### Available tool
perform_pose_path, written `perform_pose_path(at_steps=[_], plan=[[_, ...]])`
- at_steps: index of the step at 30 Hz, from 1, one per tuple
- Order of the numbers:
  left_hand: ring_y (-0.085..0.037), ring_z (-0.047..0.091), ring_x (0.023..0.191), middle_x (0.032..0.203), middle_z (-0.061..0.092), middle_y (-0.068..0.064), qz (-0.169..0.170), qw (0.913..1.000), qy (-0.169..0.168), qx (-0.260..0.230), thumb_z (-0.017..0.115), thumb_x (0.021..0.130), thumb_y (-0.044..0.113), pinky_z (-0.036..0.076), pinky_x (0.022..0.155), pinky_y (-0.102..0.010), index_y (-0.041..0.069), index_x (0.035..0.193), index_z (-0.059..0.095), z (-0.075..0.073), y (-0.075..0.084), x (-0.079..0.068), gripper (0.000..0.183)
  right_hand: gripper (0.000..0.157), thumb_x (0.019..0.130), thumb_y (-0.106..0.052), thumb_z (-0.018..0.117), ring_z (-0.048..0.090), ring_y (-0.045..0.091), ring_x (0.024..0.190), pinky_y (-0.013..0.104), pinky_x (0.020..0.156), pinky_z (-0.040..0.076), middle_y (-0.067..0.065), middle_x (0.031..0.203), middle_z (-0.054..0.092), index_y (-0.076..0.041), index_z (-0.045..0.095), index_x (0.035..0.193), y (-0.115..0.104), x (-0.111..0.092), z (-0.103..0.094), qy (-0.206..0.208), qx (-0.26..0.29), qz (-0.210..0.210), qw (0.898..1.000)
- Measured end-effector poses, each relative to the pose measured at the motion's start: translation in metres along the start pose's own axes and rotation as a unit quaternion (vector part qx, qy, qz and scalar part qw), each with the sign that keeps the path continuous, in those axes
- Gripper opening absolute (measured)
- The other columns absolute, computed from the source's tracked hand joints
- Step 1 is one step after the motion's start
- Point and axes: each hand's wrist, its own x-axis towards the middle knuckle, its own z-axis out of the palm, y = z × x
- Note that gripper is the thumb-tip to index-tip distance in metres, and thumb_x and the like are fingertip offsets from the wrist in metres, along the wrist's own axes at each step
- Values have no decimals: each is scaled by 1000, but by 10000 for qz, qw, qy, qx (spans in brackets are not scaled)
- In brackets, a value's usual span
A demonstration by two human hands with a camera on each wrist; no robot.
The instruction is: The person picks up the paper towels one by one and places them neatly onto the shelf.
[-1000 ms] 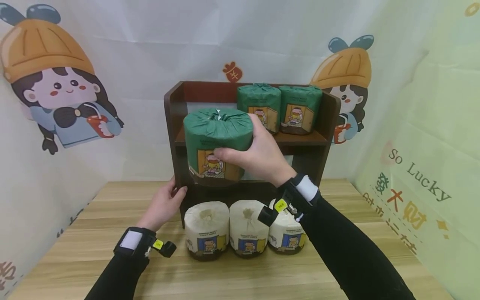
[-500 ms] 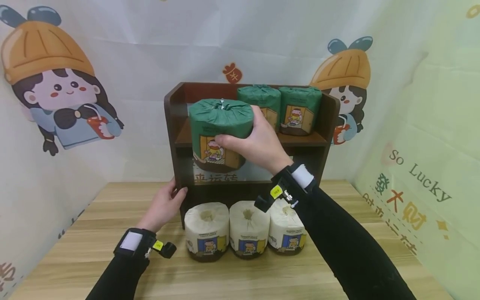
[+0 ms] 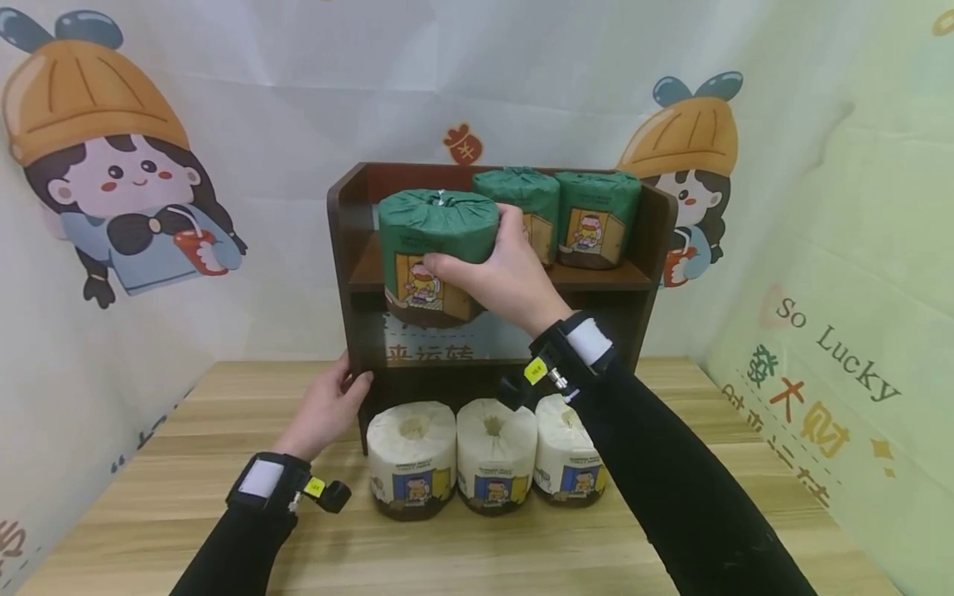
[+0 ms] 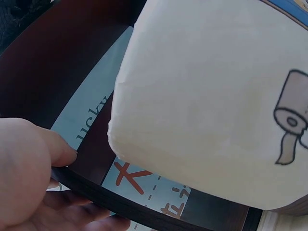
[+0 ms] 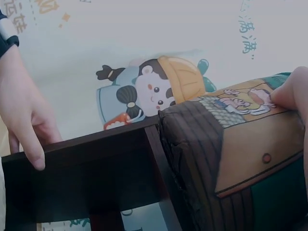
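Observation:
My right hand (image 3: pixel 517 277) grips a green-wrapped toilet roll (image 3: pixel 440 217), thumb across its front picture and fingers behind its right side. The roll is upright, in front of the left part of the upper shelf; in the right wrist view its dark lower end (image 5: pixel 185 144) overlaps the rack's shelf edge. My left hand (image 3: pixel 324 410) holds the left side panel of the dark brown rack (image 3: pixel 344 248). In the left wrist view its thumb (image 4: pixel 60 151) lies on the panel's inner side, fingers outside. Two more green toilet rolls (image 3: pixel 599 215) stand on the upper shelf's right part.
Three cream-wrapped toilet rolls (image 3: pixel 413 447) stand in a row on the wooden table (image 3: pixel 477 550), at the foot of the rack. One cream roll (image 4: pixel 202 96) fills much of the left wrist view. A printed cloth (image 3: pixel 291 165) hangs behind and at both sides.
My right hand has raised the green toilet roll and carried it slightly right, toward the upper shelf, where it looks a little smaller. The left hand stays on the panel.

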Motion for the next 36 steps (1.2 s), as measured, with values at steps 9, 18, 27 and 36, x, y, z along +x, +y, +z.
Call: perform_pose_path(at_steps=[9,18,27,36], plan=[[-38,41,127,148,38,-20,-78,9999,-62,34,46,107,29,43,99,-57,14,156,27,0,-2,-1,55,108,77,-61,73,44,20,113,46,91,50,10,140,29,-14,13,154,1,2,9,445,-306,-35,9985],[-38,40,127,149,36,-21,-97,9999,-6,115,46,107,30,42,99,-57,14,157,25,1,-1,-2,57,104,80,-52,75,47,17,109,39,89,52,9,140,32,-16,12,154,11,5,21,692,-661,-233,9951],[-38,41,127,148,37,-21,-99,9998,17,176,47,106,30,43,99,-56,15,157,25,1,2,0,57,103,81,-44,78,42,21,120,39,98,48,14,145,27,-9,11,152,19,1,31,794,-1168,-416,9891],[-38,40,128,149,36,-20,-59,9999,9,110,47,106,28,42,99,-56,15,156,26,0,2,1,56,95,88,-42,74,48,20,107,33,92,52,16,136,30,-6,18,155,23,4,37,941,-1591,-509,9814]])
